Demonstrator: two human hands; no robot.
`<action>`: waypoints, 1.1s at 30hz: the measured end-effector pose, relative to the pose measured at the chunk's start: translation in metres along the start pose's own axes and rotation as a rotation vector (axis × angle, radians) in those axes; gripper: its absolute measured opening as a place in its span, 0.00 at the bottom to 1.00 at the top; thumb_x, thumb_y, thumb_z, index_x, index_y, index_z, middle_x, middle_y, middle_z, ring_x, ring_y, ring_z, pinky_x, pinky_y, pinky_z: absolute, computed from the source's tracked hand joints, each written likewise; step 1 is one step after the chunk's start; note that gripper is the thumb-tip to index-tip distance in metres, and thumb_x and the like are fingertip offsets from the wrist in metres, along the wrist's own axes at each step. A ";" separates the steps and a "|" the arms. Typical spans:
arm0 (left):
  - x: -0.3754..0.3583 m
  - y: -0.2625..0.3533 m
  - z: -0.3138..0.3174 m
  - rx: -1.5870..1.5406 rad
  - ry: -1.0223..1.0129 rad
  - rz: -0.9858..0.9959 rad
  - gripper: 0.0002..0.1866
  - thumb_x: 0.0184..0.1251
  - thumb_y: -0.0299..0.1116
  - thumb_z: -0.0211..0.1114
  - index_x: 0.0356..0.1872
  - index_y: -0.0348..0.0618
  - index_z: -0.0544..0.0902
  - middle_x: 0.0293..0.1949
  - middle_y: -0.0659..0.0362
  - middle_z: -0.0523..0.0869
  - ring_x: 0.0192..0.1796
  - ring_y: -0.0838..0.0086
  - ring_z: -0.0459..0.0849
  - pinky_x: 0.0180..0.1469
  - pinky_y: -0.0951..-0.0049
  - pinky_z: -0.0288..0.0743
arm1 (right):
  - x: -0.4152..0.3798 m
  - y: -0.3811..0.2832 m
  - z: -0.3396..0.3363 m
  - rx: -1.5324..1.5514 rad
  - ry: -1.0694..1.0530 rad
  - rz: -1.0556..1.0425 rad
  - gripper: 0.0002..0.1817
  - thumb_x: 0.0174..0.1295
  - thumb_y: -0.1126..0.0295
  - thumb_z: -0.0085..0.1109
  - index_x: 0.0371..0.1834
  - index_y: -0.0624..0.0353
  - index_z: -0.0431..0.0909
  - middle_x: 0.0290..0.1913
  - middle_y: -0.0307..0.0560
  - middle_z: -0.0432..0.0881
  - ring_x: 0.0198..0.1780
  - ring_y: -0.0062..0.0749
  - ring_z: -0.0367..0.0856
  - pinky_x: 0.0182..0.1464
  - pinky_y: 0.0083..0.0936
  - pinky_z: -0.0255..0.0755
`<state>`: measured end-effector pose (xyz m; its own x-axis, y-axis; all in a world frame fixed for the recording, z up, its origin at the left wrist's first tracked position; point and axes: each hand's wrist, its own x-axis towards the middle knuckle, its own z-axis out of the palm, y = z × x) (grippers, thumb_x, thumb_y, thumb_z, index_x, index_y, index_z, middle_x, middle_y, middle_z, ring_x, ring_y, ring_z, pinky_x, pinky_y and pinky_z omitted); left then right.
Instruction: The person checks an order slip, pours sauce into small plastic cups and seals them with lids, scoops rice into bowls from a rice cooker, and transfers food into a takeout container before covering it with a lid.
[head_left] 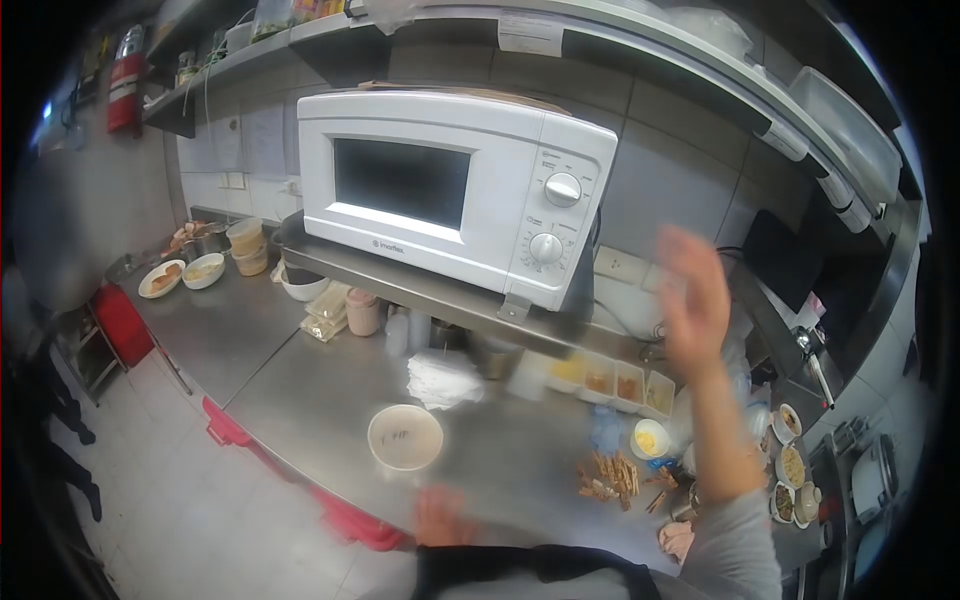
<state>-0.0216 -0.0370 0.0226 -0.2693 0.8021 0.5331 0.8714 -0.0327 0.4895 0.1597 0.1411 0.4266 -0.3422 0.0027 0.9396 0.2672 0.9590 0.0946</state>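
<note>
Clearly, two white ceramic bowls (204, 270) rest leftmost on the grey steel counter (300, 400), above pale floor tiles (230, 500). One round, whitish tub (405, 438) with dark writing stands near the blurred left hand (443, 515), grip unclear. One white box-shaped microwave (450, 190) sits higher; the raised right hand (693, 300) is loosely open, visibly holding nothing.

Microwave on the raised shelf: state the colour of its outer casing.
The microwave has a white casing, seen best in the head view.
</note>
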 end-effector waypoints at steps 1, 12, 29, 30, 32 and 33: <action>0.001 0.002 -0.002 -0.014 -0.012 -0.010 0.37 0.46 0.43 0.71 0.62 0.52 0.68 0.63 0.46 0.62 0.68 0.43 0.57 0.62 0.45 0.58 | 0.038 0.011 0.008 0.123 -0.044 0.003 0.15 0.55 0.77 0.55 0.47 0.61 0.78 0.55 0.52 0.75 0.59 0.40 0.72 0.60 0.32 0.66; -0.006 -0.015 0.009 0.027 -0.054 -0.001 0.37 0.43 0.47 0.72 0.60 0.54 0.71 0.64 0.49 0.62 0.68 0.45 0.57 0.62 0.44 0.59 | 0.227 0.097 0.113 0.071 0.068 0.519 0.17 0.53 0.76 0.56 0.46 0.50 0.83 0.42 0.42 0.82 0.40 0.24 0.80 0.44 0.20 0.75; -0.003 -0.010 0.005 0.039 -0.074 -0.020 0.35 0.46 0.49 0.69 0.60 0.54 0.71 0.63 0.49 0.64 0.68 0.49 0.58 0.62 0.46 0.59 | 0.224 0.107 0.120 0.250 0.168 0.497 0.16 0.52 0.78 0.56 0.42 0.50 0.85 0.33 0.38 0.82 0.27 0.20 0.79 0.32 0.17 0.75; -0.003 -0.009 0.005 0.037 -0.086 -0.026 0.36 0.46 0.49 0.69 0.60 0.54 0.71 0.63 0.49 0.64 0.68 0.49 0.58 0.62 0.45 0.59 | 0.224 0.105 0.119 0.248 0.149 0.500 0.15 0.54 0.77 0.55 0.43 0.51 0.84 0.35 0.40 0.82 0.30 0.20 0.79 0.35 0.17 0.75; -0.003 -0.009 0.003 0.032 -0.113 -0.036 0.36 0.46 0.49 0.69 0.60 0.55 0.71 0.64 0.49 0.64 0.69 0.50 0.58 0.62 0.45 0.59 | 0.222 0.100 0.117 0.242 0.112 0.511 0.15 0.58 0.76 0.53 0.47 0.53 0.83 0.40 0.42 0.81 0.35 0.22 0.78 0.41 0.18 0.77; -0.003 -0.008 0.002 0.039 -0.126 -0.043 0.36 0.46 0.49 0.69 0.61 0.55 0.70 0.64 0.49 0.63 0.69 0.50 0.57 0.62 0.44 0.58 | 0.222 0.103 0.117 0.244 0.110 0.503 0.15 0.58 0.76 0.53 0.47 0.53 0.83 0.39 0.42 0.81 0.35 0.21 0.78 0.40 0.18 0.77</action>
<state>-0.0270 -0.0378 0.0155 -0.2549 0.8709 0.4202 0.8762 0.0242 0.4814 0.0062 0.2735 0.6066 -0.1274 0.4593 0.8791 0.1525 0.8848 -0.4402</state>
